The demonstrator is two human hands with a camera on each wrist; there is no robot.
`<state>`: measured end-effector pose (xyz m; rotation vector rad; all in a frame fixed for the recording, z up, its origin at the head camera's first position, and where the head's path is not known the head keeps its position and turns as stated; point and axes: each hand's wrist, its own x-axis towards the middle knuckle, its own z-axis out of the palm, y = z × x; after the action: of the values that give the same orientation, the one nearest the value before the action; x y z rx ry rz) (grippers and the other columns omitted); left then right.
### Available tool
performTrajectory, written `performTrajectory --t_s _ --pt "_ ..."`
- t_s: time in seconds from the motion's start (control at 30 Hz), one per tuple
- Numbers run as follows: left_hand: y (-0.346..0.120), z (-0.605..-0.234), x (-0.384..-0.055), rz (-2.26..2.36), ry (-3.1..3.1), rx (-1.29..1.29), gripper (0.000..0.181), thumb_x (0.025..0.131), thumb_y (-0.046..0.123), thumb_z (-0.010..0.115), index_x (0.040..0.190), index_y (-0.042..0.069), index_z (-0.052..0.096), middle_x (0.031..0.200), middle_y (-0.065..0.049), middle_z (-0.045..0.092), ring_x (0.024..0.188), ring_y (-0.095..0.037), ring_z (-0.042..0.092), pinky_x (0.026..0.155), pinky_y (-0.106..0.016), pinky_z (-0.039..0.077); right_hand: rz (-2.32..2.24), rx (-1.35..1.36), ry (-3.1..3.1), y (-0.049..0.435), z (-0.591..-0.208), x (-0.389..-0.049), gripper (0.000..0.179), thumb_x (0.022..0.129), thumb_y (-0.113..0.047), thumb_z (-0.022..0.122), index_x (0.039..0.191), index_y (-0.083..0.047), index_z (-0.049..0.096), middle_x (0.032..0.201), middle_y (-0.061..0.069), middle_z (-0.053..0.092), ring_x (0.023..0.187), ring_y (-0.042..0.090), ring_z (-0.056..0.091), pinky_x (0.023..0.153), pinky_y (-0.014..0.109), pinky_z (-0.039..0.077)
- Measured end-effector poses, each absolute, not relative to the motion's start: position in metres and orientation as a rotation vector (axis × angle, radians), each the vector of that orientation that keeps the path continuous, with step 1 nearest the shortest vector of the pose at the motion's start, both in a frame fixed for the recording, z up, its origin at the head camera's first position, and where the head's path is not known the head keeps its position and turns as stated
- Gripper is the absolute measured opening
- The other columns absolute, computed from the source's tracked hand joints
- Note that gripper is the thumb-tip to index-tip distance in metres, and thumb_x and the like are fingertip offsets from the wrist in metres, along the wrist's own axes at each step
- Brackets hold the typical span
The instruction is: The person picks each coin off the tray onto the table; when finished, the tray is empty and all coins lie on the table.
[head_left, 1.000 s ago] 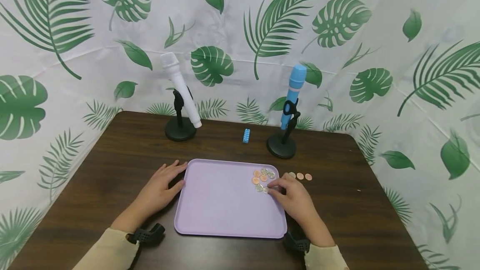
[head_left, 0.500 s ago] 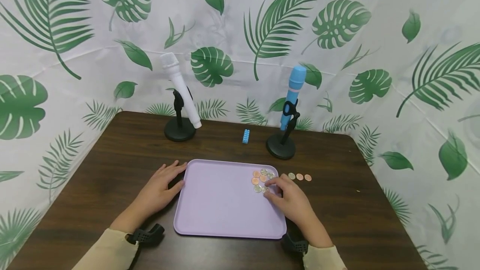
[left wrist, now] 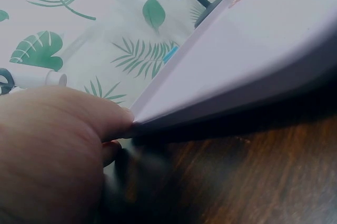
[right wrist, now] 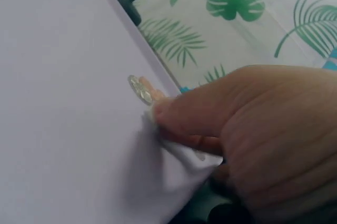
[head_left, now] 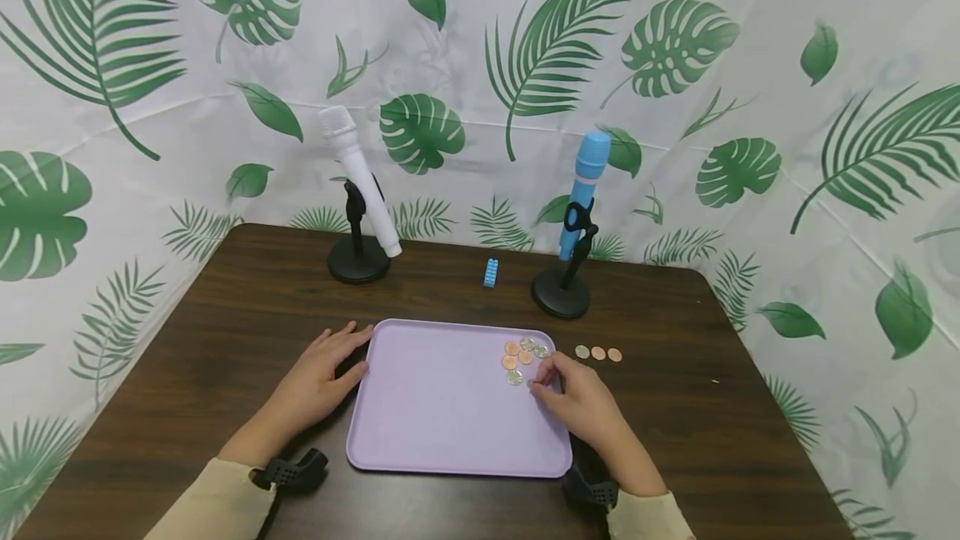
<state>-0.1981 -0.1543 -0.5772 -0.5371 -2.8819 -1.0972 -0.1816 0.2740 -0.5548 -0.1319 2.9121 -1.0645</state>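
Observation:
A lilac tray (head_left: 450,432) lies on the dark wooden table, with several copper coins (head_left: 509,362) and silver coins (head_left: 542,351) grouped near its far right corner. My right hand (head_left: 581,398) reaches over the tray's right edge and pinches a silver coin (head_left: 531,382) between thumb and bent index finger; most of that coin is hidden. Another silver coin (head_left: 513,377) lies flat just left of the fingertips. On the other side, my left hand (head_left: 318,373) rests with extended fingers, its fingertips at the tray's left rim (left wrist: 158,116).
Right of the tray, a silver coin (head_left: 582,352) and two copper coins (head_left: 615,354) lie in a row on the table. Behind it stand a white microphone (head_left: 363,182) and a blue microphone (head_left: 585,182) on black stands, with a small blue block (head_left: 491,272) between them.
My right thumb and index finger have closed round the silver coin and drawn it slightly away from its silver neighbour. The left hand stays in place.

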Motion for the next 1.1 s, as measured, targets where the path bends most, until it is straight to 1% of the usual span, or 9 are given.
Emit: performTrajectory --t_s 0.1,0.17,0.37,0.43,0.5,0.6,0.67,0.83,1.1 --pt "-0.154 -0.578 -0.198 -1.093 -2.877 -0.542 0.059 0.107 0.024 0.069 0.163 0.012 0.052 0.168 -0.012 0.053 0.164 -0.041 0.037 0.135 -0.070 0.019 -1.153 -0.137 2.925 0.276 -0.554 -0.181 0.019 0.092 -0.016 0.089 0.101 -0.025 0.074 0.089 -0.006 0.070 0.079 0.016 0.056 0.067 0.023 0.049" --pt "-0.154 -0.578 -0.198 -1.095 -2.876 -0.544 0.059 0.107 0.024 0.069 0.163 0.012 0.052 0.168 -0.012 0.053 0.163 -0.040 0.038 0.135 -0.069 0.019 -1.198 -0.174 2.982 0.279 -0.554 -0.183 0.019 0.091 -0.013 0.090 0.101 -0.025 0.078 0.092 -0.007 0.072 0.083 0.016 0.057 0.070 0.023 0.050" --pt "-0.154 -0.576 -0.198 -1.103 -2.885 -0.534 0.059 0.107 0.024 0.069 0.163 0.013 0.052 0.168 -0.012 0.052 0.164 -0.040 0.037 0.135 -0.070 0.019 -1.262 -0.179 3.268 0.303 -0.552 -0.188 0.015 0.092 -0.011 0.089 0.097 -0.024 0.081 0.090 -0.006 0.071 0.080 0.014 0.057 0.068 0.020 0.049" --pt "-0.154 -0.576 -0.198 -1.105 -2.889 -0.530 0.059 0.107 0.024 0.069 0.163 0.013 0.052 0.168 -0.012 0.052 0.164 -0.040 0.037 0.135 -0.070 0.019 -1.300 -0.117 3.352 0.316 -0.552 -0.190 0.013 0.093 -0.011 0.088 0.097 -0.022 0.082 0.089 -0.004 0.073 0.077 0.012 0.059 0.066 0.015 0.049" --pt "-0.154 -0.575 -0.198 -1.107 -2.891 -0.527 0.059 0.108 0.024 0.069 0.163 0.013 0.052 0.168 -0.012 0.052 0.164 -0.040 0.036 0.135 -0.070 0.018 -1.331 -0.048 3.417 0.328 -0.551 -0.192 0.010 0.094 -0.010 0.087 0.097 -0.019 0.082 0.088 -0.002 0.073 0.071 0.010 0.056 0.061 0.013 0.044" --pt "-0.154 -0.575 -0.198 -1.108 -2.894 -0.526 0.060 0.108 0.024 0.069 0.164 0.013 0.051 0.169 -0.012 0.052 0.164 -0.040 0.036 0.135 -0.070 0.018 -1.314 0.081 3.481 0.345 -0.548 -0.191 0.007 0.095 -0.010 0.086 0.098 -0.017 0.083 0.088 0.002 0.073 0.063 0.010 0.049 0.054 0.015 0.039" --pt "-0.154 -0.576 -0.198 -1.109 -2.893 -0.528 0.060 0.108 0.024 0.069 0.164 0.013 0.051 0.169 -0.012 0.052 0.164 -0.040 0.036 0.135 -0.069 0.018 -1.281 0.196 3.492 0.354 -0.547 -0.190 0.005 0.096 -0.013 0.085 0.099 -0.016 0.082 0.090 0.003 0.076 0.061 0.008 0.050 0.052 0.017 0.038" --pt "-0.152 -0.575 -0.199 -1.106 -2.894 -0.539 0.060 0.108 0.025 0.068 0.164 0.013 0.051 0.169 -0.012 0.052 0.164 -0.041 0.036 0.135 -0.069 0.018 -1.279 0.488 3.431 0.372 -0.547 -0.185 0.009 0.098 -0.022 0.085 0.104 -0.015 0.082 0.098 0.006 0.083 0.068 0.005 0.062 0.053 0.017 0.046" --pt "-0.152 -0.576 -0.198 -1.122 -2.884 -0.544 0.059 0.108 0.024 0.068 0.164 0.013 0.051 0.168 -0.013 0.052 0.164 -0.042 0.035 0.135 -0.070 0.018 -1.248 0.678 3.322 0.385 -0.550 -0.186 0.018 0.100 -0.032 0.082 0.106 -0.015 0.083 0.103 0.011 0.083 0.072 0.014 0.060 0.057 0.023 0.046"
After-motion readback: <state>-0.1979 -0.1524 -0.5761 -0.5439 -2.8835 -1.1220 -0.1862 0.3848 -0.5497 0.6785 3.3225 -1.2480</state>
